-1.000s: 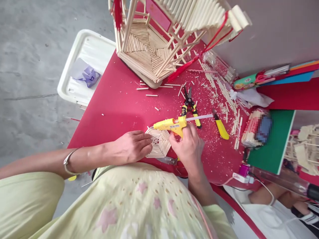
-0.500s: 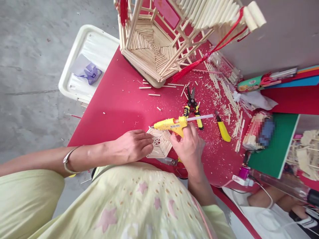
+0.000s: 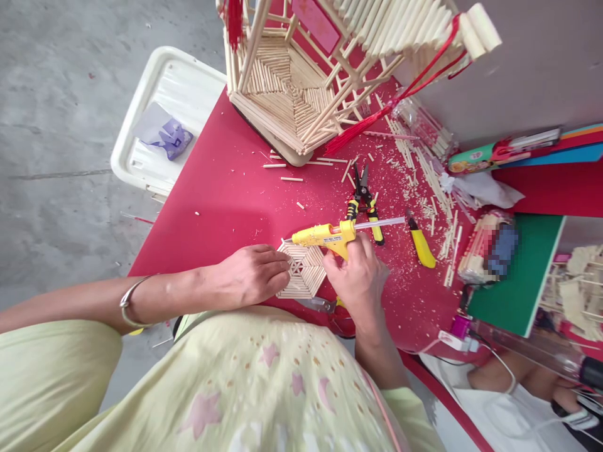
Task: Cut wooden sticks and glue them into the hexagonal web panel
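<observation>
The hexagonal stick panel [image 3: 308, 276] is lying flat on the red tabletop [image 3: 221, 220]. Over its far side, the right hand [image 3: 360, 273] is gripping the yellow glue gun [image 3: 320, 236], fingers closed around the handle; the nozzle [image 3: 288, 241] is pointing at the panel's far-left corner, contact being too fine to tell. The left hand [image 3: 261, 275] is covering the panel's left edge, fingers pressed together; whether it is pinching that edge cannot be told. In judgement, good work is calling for a steady nozzle, light even trigger pressure, a firmly braced panel, and left fingertips clear of the presumably hot tip.
</observation>
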### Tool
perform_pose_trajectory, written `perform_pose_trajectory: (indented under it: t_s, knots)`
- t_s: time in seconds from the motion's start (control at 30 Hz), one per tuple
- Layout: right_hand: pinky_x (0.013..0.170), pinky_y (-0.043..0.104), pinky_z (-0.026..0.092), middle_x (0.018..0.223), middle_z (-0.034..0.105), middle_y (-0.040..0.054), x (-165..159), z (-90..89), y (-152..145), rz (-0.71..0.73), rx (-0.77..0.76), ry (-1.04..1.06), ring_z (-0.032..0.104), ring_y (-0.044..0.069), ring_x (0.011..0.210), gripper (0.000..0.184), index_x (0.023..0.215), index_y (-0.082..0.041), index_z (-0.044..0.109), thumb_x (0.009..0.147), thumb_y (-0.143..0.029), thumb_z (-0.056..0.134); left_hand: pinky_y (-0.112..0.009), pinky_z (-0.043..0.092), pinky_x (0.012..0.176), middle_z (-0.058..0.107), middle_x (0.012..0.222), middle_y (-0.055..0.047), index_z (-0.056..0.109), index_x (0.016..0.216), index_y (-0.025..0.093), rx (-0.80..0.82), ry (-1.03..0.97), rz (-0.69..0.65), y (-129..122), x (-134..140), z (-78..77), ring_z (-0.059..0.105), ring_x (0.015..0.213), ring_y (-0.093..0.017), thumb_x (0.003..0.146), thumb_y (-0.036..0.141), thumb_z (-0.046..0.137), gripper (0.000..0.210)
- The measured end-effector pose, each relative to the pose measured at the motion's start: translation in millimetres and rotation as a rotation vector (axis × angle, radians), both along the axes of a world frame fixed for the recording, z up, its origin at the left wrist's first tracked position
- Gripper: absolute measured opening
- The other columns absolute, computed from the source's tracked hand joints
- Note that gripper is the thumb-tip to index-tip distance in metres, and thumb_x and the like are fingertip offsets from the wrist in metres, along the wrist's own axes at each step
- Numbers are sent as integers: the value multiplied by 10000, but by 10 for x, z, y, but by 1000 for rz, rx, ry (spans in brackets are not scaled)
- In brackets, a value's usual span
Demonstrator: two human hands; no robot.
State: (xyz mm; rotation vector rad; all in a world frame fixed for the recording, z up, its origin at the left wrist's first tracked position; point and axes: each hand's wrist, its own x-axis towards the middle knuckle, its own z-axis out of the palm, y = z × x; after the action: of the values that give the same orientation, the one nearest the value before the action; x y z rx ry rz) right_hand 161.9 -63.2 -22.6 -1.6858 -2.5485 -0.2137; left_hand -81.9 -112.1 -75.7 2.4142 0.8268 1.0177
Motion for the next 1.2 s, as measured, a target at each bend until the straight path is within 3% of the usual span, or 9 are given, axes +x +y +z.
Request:
perform_pose_trajectory:
  t_s: [0.33,0.67,1.03,1.2]
  knots:
    - [558,309,414,1024,707,100,86,70,-22,-28,1,-3,627,188,717,202,1010,-174,658,851,-286,603,-387,616,836,793,1039,-130,640,901,161,105,86,5,26,3,38,748,1022,-245,1008,112,489,191]
    - [569,313,401,978,693,82,345,77,-36,-109,70,-63,609,186,695,263,1066,-183,668,838,-298,608,-391,612,907,796,1044,-146,658,936,160,-14,-2,-34,49,-15,71,750,1071,-246,985,99,532,148]
    - [566,313,401,952,679,86,434,114,-63,-125,84,-76,587,187,682,256,1064,-172,672,854,-299,599,-386,625,846,803,1020,-139,664,933,154,79,67,-15,59,-12,73,763,1023,-257,1007,114,480,202]
    - [560,320,411,969,690,100,438,115,-73,-135,79,-82,610,202,701,288,1106,-162,669,856,-287,599,-379,624,866,802,1006,-136,671,954,159,40,7,-15,62,-1,63,762,1020,-243,998,104,496,189]
